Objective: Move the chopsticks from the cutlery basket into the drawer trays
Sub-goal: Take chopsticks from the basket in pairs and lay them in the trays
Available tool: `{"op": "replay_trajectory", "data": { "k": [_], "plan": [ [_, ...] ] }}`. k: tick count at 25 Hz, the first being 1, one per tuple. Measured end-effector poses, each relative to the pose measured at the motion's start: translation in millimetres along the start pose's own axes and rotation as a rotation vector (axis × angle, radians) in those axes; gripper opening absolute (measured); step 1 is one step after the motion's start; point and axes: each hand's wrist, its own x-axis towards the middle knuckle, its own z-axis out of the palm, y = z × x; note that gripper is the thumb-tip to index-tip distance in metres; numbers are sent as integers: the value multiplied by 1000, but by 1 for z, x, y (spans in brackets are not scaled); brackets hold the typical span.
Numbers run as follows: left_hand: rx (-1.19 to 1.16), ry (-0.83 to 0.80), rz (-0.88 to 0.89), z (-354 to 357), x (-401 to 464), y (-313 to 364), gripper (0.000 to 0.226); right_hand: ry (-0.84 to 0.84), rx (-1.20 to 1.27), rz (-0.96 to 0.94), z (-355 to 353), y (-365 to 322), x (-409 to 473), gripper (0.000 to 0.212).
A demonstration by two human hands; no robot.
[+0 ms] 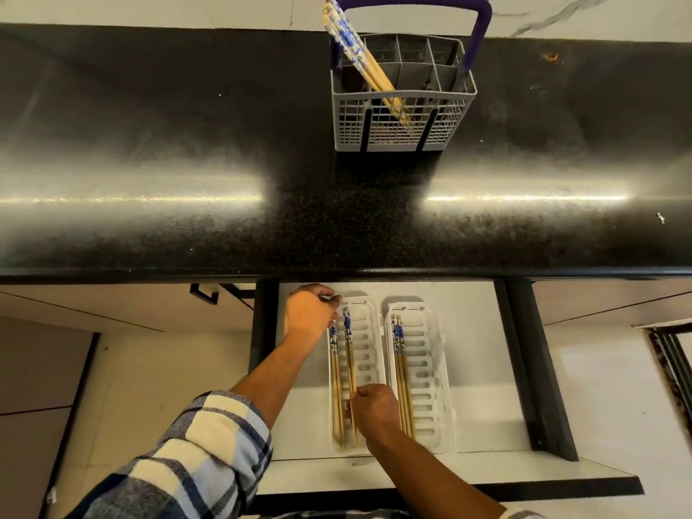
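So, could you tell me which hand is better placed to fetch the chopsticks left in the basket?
Probably the left hand: it sits at the far end of the left tray, nearer the cutlery basket, whereas the right hand is pinching a chopstick pair.

Legible markings: none found.
No text, label, brand, number or sign can be read on any surface in view; the blue pattern on the chopsticks is decoration, not lettering.

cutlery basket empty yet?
Not empty. A bunch of chopsticks still leans in a back-left compartment of the cutlery basket on the counter; the other compartments look empty.
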Motion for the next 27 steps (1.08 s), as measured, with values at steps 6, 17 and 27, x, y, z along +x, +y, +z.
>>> {"op": "replay_trajectory", "data": {
  "k": [6, 17, 27],
  "plan": [
    [511, -67, 113, -7, 7, -11, 33, 55, -122, 3, 11, -8, 4, 15],
    [419, -140, 65, -3, 11, -22, 22, 29, -503, -54, 9, -8, 6, 13],
    [313, -132, 18, -2, 10, -23, 21, -12, -823, -269, 9, 0, 4, 33]
  ]
}}
